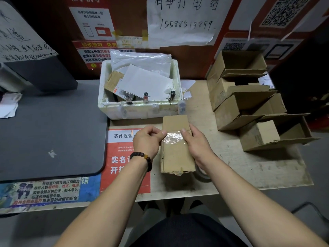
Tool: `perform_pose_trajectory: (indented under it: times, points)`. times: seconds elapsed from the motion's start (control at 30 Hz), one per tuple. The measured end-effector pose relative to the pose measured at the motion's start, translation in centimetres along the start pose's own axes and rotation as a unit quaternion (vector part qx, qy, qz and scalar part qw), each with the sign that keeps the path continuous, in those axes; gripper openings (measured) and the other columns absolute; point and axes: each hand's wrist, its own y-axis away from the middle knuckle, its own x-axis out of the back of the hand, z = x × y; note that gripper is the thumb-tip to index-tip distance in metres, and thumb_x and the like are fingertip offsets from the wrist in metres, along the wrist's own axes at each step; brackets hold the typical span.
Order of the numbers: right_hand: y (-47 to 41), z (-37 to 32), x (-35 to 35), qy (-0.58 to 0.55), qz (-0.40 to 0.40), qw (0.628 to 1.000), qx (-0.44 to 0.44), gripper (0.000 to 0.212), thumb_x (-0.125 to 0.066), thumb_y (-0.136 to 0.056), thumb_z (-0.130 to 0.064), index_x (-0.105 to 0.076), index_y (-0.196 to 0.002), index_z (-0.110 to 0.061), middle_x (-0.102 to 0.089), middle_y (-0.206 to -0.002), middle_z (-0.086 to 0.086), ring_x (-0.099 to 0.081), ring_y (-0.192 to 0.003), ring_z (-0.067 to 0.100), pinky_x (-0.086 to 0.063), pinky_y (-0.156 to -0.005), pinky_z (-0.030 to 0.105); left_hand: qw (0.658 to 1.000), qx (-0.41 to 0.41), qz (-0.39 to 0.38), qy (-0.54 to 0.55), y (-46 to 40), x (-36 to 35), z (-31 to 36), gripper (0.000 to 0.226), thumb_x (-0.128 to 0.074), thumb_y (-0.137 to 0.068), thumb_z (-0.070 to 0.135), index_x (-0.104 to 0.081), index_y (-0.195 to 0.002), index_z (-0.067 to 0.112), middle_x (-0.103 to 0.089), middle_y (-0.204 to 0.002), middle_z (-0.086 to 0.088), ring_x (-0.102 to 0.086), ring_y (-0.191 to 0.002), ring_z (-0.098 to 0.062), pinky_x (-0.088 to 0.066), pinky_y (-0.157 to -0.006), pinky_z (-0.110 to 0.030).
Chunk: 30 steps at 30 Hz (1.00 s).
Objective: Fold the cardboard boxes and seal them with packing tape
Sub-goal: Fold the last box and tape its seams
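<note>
Near side of the foam bin [114,111], I log: left hand [146,139] pinches the tape [174,137] end, fingers curled. The box [177,155] lies beneath. Right hand [196,142] grips the box, thumb pressing the tape. Risk, I judge: slack wrinkles the tape and the flap [175,123] lifts.

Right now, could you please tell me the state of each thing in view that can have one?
Small cardboard box: far flap open, clear tape across its top.
Left hand: pinches the tape's left end.
Right hand: grips the box, thumb on the tape.
Stacked boxes: tops open, unsealed.
Tape roll: lying flat, untouched.
Foam box: lidless, holding papers.
</note>
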Motion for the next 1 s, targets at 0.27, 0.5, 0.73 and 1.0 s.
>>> perform_pose_trajectory:
  times: [0.27,0.5,0.73,1.0]
  points:
    - [0.3,0.6,0.8,-0.016,-0.079,0.997,-0.020,0.055,-0.079,-0.090,-0.018,-0.053,-0.137,-0.028,-0.074,-0.121,0.001,-0.072,-0.109,0.022,-0.061,-0.088,0.041,0.998,-0.008,-0.044,-0.040,0.9,1.4,-0.2,0.015,-0.087,-0.082,0.019,-0.075,-0.083,0.011,-0.074,-0.076,-0.006,-0.070,-0.072,-0.020,-0.064,-0.074,-0.038]
    - [0.1,0.3,2.0,-0.063,-0.105,0.992,-0.028,0.056,-0.075,-0.090,-0.005,-0.053,-0.140,-0.019,-0.073,-0.123,0.008,-0.070,-0.110,0.025,-0.059,-0.090,0.039,1.000,-0.010,-0.007,-0.026,1.4,0.6,-0.3,0.014,-0.085,-0.081,0.021,-0.073,-0.079,0.015,-0.072,-0.068,0.001,-0.069,-0.064,-0.018,-0.064,-0.076,-0.046]
    - [0.3,0.8,1.4,-0.028,-0.083,0.996,-0.003,0.054,-0.076,-0.090,-0.008,-0.055,-0.137,-0.021,-0.072,-0.123,0.007,-0.070,-0.111,0.024,-0.058,-0.091,0.042,0.998,-0.034,-0.011,-0.059,1.8,0.4,-0.5,0.020,-0.088,-0.078,0.022,-0.069,-0.085,0.021,-0.070,-0.078,0.003,-0.068,-0.077,-0.018,-0.060,-0.080,-0.038]
    - [1.1,1.0,3.7,-0.030,-0.077,0.996,-0.022,0.062,-0.072,-0.095,-0.027,-0.046,-0.152,-0.024,-0.058,-0.146,-0.001,-0.059,-0.130,0.015,-0.049,-0.106,0.035,1.000,0.004,0.005,-0.008,2.2,0.5,-0.6,0.014,-0.087,-0.077,0.014,-0.074,-0.080,0.019,-0.069,-0.067,0.003,-0.067,-0.071,-0.019,-0.062,-0.085,-0.048]
